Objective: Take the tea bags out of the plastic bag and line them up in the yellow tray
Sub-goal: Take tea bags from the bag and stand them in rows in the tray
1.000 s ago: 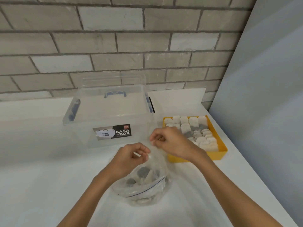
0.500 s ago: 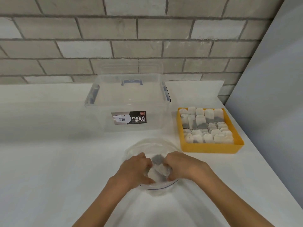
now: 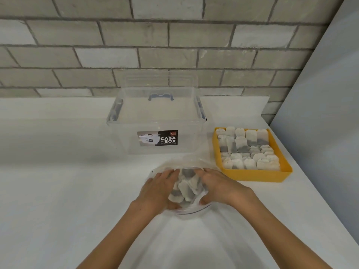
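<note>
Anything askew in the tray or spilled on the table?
Yes: in the yellow tray, the middle-right tea bags lie flat and overlapping, unlike the upright back rows. No spill shows; the loose tea bags sit inside the plastic bag.

I'm at a plain indoor work corner, household or utility in feel; I can't place it more closely. A smooth white worktop (image 3: pixel 58 191) runs back to a wall (image 3: pixel 174 35) of grey painted brick, and a flat pale grey panel (image 3: pixel 320 113) closes off my right side. A clear plastic storage box (image 3: pixel 155 117) labelled CASA BOX stands on the worktop, just beside a yellow tray (image 3: pixel 254 174) of tea bags (image 3: pixel 248 144).
</note>
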